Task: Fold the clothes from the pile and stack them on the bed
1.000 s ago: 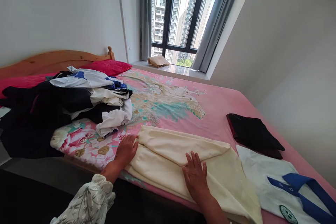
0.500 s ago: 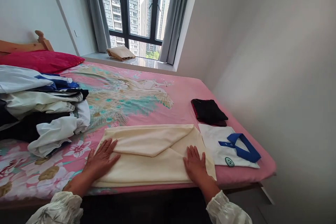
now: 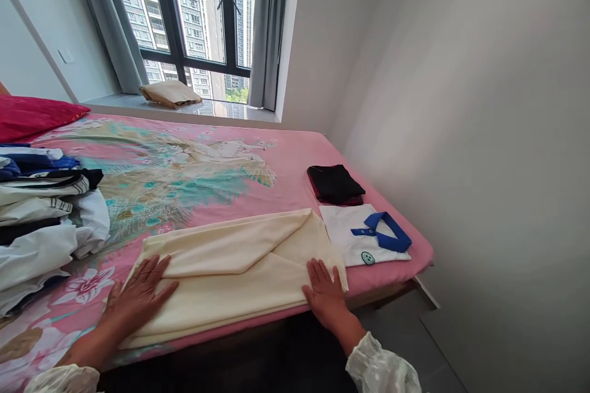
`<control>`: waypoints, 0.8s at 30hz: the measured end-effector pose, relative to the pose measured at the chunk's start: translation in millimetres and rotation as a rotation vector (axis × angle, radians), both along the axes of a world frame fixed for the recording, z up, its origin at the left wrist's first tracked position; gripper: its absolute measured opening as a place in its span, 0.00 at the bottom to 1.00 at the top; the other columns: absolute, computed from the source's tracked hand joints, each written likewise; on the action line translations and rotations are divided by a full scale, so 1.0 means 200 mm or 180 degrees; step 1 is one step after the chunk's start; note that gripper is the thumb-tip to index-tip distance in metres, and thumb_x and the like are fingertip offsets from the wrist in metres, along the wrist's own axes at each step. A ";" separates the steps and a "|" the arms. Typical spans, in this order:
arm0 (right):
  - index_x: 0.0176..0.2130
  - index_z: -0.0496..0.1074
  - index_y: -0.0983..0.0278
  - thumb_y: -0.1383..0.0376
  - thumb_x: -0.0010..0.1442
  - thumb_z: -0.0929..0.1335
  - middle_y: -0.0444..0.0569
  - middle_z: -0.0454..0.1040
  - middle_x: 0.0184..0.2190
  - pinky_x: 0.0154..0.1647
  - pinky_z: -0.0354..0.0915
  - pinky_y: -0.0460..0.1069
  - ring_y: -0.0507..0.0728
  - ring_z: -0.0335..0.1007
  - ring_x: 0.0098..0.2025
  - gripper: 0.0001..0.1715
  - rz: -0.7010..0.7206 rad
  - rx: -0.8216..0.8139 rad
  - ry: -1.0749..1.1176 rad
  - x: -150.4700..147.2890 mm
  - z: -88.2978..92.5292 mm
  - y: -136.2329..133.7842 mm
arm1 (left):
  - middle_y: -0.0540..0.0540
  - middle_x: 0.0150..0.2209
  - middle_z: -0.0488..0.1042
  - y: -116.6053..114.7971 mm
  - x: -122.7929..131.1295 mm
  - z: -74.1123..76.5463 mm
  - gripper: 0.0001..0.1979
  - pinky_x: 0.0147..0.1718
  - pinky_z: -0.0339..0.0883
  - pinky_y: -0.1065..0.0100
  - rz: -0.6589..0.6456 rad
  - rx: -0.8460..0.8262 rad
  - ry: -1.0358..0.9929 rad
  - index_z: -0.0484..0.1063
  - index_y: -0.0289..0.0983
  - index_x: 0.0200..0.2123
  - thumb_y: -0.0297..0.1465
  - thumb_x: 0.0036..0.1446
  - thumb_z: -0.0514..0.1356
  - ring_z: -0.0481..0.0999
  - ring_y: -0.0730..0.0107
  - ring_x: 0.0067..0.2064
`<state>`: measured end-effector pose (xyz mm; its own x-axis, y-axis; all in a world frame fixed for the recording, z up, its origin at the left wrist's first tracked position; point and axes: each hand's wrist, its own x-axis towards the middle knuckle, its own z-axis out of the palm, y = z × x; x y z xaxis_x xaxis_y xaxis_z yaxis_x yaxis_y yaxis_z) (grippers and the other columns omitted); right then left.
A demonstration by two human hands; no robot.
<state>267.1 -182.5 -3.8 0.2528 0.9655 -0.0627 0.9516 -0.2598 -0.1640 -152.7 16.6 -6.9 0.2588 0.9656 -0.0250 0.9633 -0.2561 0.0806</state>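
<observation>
A cream-coloured folded cloth [image 3: 221, 285] lies flat along the near edge of the bed, with a slanting flap across its upper half. My left hand [image 3: 141, 291] rests on its left end, fingers stretched out and palm down. On its right end lies my right hand [image 3: 325, 295], also flat with the fingers spread. Just past the cloth's right side is a folded white polo shirt [image 3: 341, 233] with a blue collar and a round green badge. Neither hand grips anything.
Behind the polo shirt sits a folded black garment stack [image 3: 335, 184]. A heap of mixed clothes [image 3: 41, 239] covers the left of the pink patterned bedsheet [image 3: 295, 153]. Farther back are a red pillow [image 3: 37, 116] and a brown paper-like bundle [image 3: 170, 94] on the windowsill.
The view has turned to the right, so everything sits farther left in the picture. Both hands remain flat on the cream cloth, near its two ends.
</observation>
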 end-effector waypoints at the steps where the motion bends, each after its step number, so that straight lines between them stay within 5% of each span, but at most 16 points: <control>1: 0.64 0.52 0.64 0.56 0.65 0.53 0.51 0.48 0.66 0.65 0.33 0.65 0.60 0.39 0.68 0.31 -0.0233 0.0048 -0.0036 0.07 0.01 -0.03 | 0.47 0.68 0.41 0.00 0.00 0.00 0.35 0.59 0.37 0.39 0.0005 -0.0002 -0.0017 0.46 0.44 0.65 0.50 0.57 0.43 0.40 0.53 0.68; 4: 0.58 0.63 0.63 0.59 0.65 0.53 0.51 0.60 0.61 0.63 0.43 0.62 0.60 0.48 0.65 0.27 -0.0672 0.0521 -0.0043 0.20 0.06 -0.11 | 0.46 0.68 0.43 0.01 0.00 -0.01 0.35 0.60 0.35 0.40 -0.0027 0.0041 -0.0095 0.47 0.44 0.65 0.50 0.57 0.44 0.42 0.52 0.68; 7: 0.54 0.67 0.61 0.61 0.63 0.57 0.50 0.68 0.55 0.62 0.45 0.59 0.59 0.54 0.61 0.23 -0.0436 0.0925 -0.0003 0.21 0.07 -0.16 | 0.45 0.68 0.43 0.01 -0.01 -0.02 0.35 0.61 0.35 0.42 -0.0041 0.0070 -0.0138 0.47 0.43 0.65 0.49 0.56 0.45 0.42 0.52 0.68; 12: 0.50 0.69 0.57 0.67 0.60 0.57 0.49 0.70 0.51 0.60 0.45 0.62 0.59 0.62 0.54 0.21 -0.0476 0.0681 0.0120 0.14 0.04 -0.15 | 0.46 0.68 0.41 0.00 -0.01 0.00 0.36 0.61 0.35 0.43 0.0001 0.0016 -0.0013 0.45 0.43 0.66 0.49 0.56 0.44 0.40 0.56 0.68; 16: 0.54 0.65 0.61 0.68 0.63 0.54 0.51 0.65 0.57 0.62 0.40 0.63 0.59 0.55 0.61 0.24 -0.0621 0.0804 0.0039 0.07 0.07 -0.12 | 0.47 0.68 0.41 0.00 0.00 0.00 0.35 0.60 0.36 0.42 0.0011 -0.0004 0.0017 0.45 0.44 0.66 0.49 0.57 0.44 0.40 0.56 0.68; 20: 0.59 0.61 0.61 0.62 0.65 0.55 0.49 0.58 0.62 0.65 0.36 0.62 0.58 0.45 0.66 0.25 -0.0172 0.0901 -0.0027 -0.04 0.08 -0.11 | 0.46 0.68 0.41 0.00 0.00 -0.01 0.35 0.60 0.37 0.42 -0.0001 0.0022 0.0015 0.45 0.43 0.66 0.49 0.57 0.43 0.40 0.55 0.68; 24: 0.58 0.62 0.61 0.62 0.65 0.55 0.50 0.61 0.60 0.64 0.40 0.62 0.59 0.51 0.64 0.24 -0.0320 0.0559 0.0107 -0.12 0.07 -0.06 | 0.47 0.68 0.42 -0.01 0.01 0.00 0.35 0.60 0.38 0.41 0.0007 0.0025 0.0010 0.45 0.44 0.66 0.49 0.58 0.42 0.39 0.56 0.68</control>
